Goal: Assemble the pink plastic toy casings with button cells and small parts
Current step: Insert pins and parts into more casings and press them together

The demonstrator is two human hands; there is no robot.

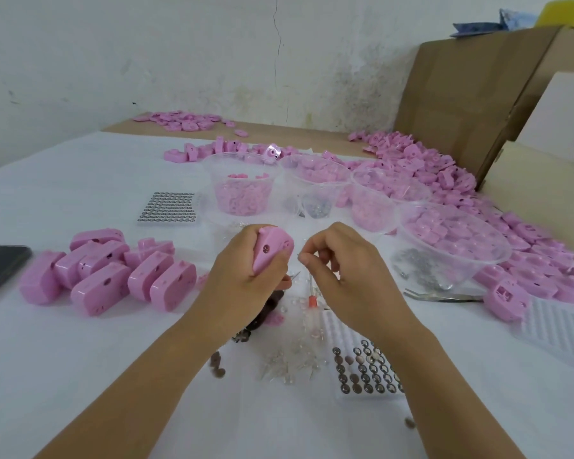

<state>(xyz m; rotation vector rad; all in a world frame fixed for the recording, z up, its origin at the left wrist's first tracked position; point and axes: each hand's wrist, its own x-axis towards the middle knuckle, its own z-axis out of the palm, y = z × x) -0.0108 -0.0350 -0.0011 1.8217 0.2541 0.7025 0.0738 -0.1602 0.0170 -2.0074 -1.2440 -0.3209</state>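
Note:
My left hand (246,273) grips a pink plastic casing (271,251) held upright above the white table. Just right of it, my right hand (342,263) pinches a tiny part (301,256) between thumb and forefinger, close to the casing's edge; the part is too small to identify. A tray of button cells (367,372) lies near my right forearm, and a fuller tray (169,208) lies further back on the left. Clear small parts (292,362) are scattered below my hands.
A cluster of pink casings (106,273) lies left. Clear plastic tubs (242,187) and a bowl (451,243) hold pink parts. A large heap of pink pieces (478,193) runs along the right. Tweezers (444,294), a red-handled tool (312,298), cardboard boxes (461,94), a dark device (0,263).

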